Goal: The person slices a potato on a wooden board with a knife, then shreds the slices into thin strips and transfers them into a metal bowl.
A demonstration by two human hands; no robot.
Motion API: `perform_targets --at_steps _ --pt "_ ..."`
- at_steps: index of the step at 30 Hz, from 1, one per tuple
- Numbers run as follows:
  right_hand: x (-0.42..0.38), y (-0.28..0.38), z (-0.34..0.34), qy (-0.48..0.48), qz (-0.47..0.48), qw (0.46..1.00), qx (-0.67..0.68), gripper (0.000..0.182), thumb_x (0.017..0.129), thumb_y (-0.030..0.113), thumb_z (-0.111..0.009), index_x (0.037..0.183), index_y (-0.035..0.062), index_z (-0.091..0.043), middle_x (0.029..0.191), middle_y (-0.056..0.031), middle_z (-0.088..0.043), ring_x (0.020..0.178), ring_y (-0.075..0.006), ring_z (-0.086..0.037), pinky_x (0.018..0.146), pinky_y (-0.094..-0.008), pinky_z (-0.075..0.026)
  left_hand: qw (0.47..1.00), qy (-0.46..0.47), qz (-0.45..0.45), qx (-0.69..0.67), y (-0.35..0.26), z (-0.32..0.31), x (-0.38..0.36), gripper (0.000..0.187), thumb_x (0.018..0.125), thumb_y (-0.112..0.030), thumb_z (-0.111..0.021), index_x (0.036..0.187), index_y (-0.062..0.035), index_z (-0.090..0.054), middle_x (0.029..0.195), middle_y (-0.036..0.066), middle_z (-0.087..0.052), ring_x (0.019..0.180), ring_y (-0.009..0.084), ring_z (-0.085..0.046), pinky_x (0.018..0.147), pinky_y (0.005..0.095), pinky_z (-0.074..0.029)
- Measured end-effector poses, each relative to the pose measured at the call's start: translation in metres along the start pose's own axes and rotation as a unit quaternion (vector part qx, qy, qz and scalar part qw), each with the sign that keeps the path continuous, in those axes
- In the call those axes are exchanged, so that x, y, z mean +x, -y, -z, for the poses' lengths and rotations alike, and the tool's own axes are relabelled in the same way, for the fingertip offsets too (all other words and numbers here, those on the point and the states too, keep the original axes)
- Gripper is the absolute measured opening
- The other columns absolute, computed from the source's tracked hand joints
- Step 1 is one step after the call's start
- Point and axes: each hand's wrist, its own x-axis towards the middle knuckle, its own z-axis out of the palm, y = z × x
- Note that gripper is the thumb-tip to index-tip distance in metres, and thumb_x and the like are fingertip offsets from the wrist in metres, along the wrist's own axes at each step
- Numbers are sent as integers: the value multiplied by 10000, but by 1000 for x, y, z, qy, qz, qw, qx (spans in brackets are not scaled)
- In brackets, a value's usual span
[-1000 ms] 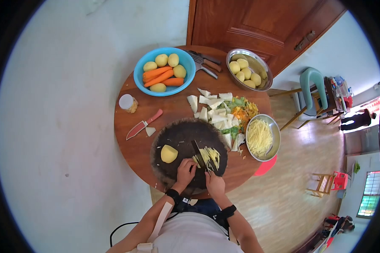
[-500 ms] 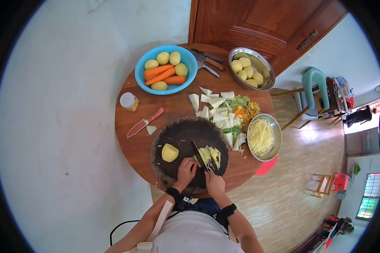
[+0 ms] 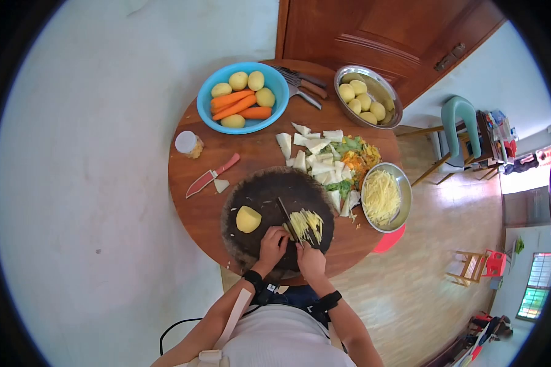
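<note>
On the round dark chopping board (image 3: 257, 254), my right hand (image 3: 311, 259) is closed round the handle of a kitchen knife (image 3: 286, 219), its blade pointing away from me. Bent fingers of my left hand (image 3: 273, 246) press a piece of potato against the blade's left side; the hand mostly hides that piece. Thin potato strips (image 3: 306, 226) lie in a pile just right of the blade. A larger peeled potato piece (image 3: 248, 219) rests on the board's left part, apart from both hands.
A blue basin (image 3: 278, 113) holds potatoes and carrots; a steel bowl (image 3: 393, 113) holds potatoes. Potato shreds fill another bowl (image 3: 405, 211). White vegetable chunks (image 3: 318, 145) and peelings lie beyond the board. A red knife (image 3: 211, 175) and a lidded jar (image 3: 190, 144) sit left.
The whole view has shifted slightly. The knife blade stands a little more upright against the piece; both hands keep nearly the same places.
</note>
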Motion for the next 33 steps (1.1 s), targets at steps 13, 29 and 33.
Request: perform_targets --at_steps 13,29,33 --pt "11 11 -1 12 -1 1000 3 326 903 326 -429 809 45 -564 643 -230 -578 640 -410 -584 572 -488 -466 1000 13 6 5 -3 2 -2 120 699 44 -626 786 -1 -557 843 137 -564 783 306 -565 674 347 -470" --pt "26 16 -15 -8 16 1000 -2 383 909 352 -394 813 29 -576 646 -235 -585 634 -414 -586 587 -500 -467 1000 13 -8 7 3 2 -4 138 689 38 -624 787 1 -534 840 130 -540 782 314 -542 673 362 -461" --pt "28 3 -4 -12 20 997 79 389 893 367 -436 866 11 -590 674 -241 -582 688 -428 -576 625 -487 -457 999 25 -15 14 0 2 0 137 691 36 -626 779 -6 -530 842 124 -542 777 309 -540 671 362 -460"
